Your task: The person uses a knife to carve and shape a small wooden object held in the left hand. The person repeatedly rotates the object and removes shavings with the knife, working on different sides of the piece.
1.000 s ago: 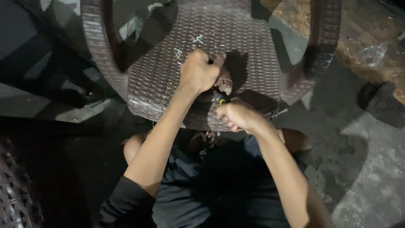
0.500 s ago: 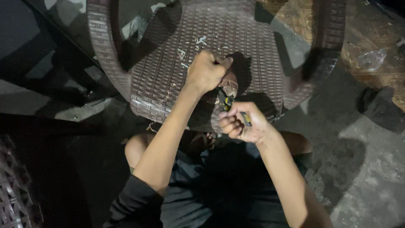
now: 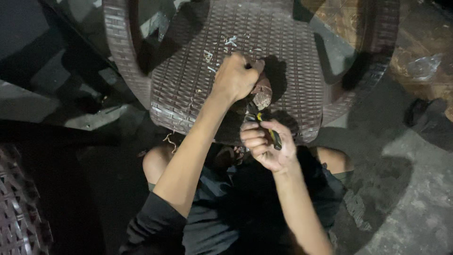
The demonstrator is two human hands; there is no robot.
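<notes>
We wear a dark short sleeve [image 3: 155, 226] at 7 o'clock, dark shorts [image 3: 226, 222] at 6; forearms and knees bare.

Wicker chair [image 3: 198, 71] straight ahead, seat edge just above knees. Left hand [image 3: 234, 78] on seat nr front edge; right hand [image 3: 266, 146] just below and right of it, at seat edge, tool [image 3: 272, 137] in it. Plastic bag [image 3: 423, 67] far right, dark shoe [image 3: 424, 118] below it. Second wicker piece [image 3: 19, 208] bottom left.
</notes>
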